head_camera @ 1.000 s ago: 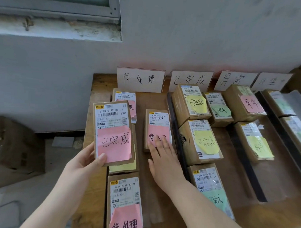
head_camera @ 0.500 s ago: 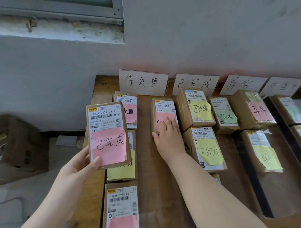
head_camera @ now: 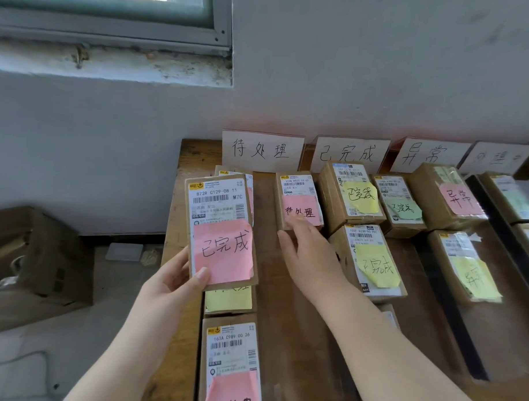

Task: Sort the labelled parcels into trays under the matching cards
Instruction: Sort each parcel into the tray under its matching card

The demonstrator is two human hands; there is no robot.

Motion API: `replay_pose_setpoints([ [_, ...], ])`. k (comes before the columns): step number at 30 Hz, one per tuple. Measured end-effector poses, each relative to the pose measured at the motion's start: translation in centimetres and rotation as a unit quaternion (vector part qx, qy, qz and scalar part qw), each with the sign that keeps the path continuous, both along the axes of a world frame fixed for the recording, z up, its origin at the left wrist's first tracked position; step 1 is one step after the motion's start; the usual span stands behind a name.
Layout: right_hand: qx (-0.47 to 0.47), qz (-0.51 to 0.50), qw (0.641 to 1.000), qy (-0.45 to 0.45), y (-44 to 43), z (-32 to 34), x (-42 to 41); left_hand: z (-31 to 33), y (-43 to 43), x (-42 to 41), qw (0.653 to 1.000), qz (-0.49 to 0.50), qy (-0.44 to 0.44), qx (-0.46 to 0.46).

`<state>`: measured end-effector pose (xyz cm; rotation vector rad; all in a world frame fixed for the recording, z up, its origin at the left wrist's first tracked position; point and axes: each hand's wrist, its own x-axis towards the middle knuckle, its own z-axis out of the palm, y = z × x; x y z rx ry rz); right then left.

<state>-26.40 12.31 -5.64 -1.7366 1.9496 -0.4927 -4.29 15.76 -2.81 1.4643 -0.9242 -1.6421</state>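
Parcels sorted by hand: my left grip (head_camera: 176, 284) is closed on a flat cardboard parcel (head_camera: 221, 229) with a pink note reading 已完成, held above the counter's (head_camera: 178, 215) left edge. My right grip (head_camera: 312, 256), open and empty, has slid the pink 待处理 parcel (head_camera: 299, 201) back under its card (head_camera: 262, 150). The 已完成 card (head_camera: 349, 153), where I judge mine belongs, stands right, over boxy, taped cartons.

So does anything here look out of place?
Yes. The parcel in the left hand has a pink note reading 已完成, yet it is held over the tray under the 待处理 card. Its matching 已完成 card stands one tray right.
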Motion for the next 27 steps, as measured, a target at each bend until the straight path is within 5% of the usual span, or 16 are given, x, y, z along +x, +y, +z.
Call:
replay_pose_setpoints([
  [5,-0.040,-0.021,0.981,-0.187,6.5,3.0,1.9,0.4,1.1,-1.2,0.997,-0.068,-0.027,-0.009],
  [15,-0.063,-0.039,0.979,-0.192,13.3,4.1,-1.9,2.3,5.5,-6.6,0.983,-0.161,-0.084,-0.030],
  [27,-0.024,-0.047,0.975,-0.216,25.4,5.0,-18.3,2.7,17.0,-22.6,0.975,-0.179,-0.119,-0.057],
])
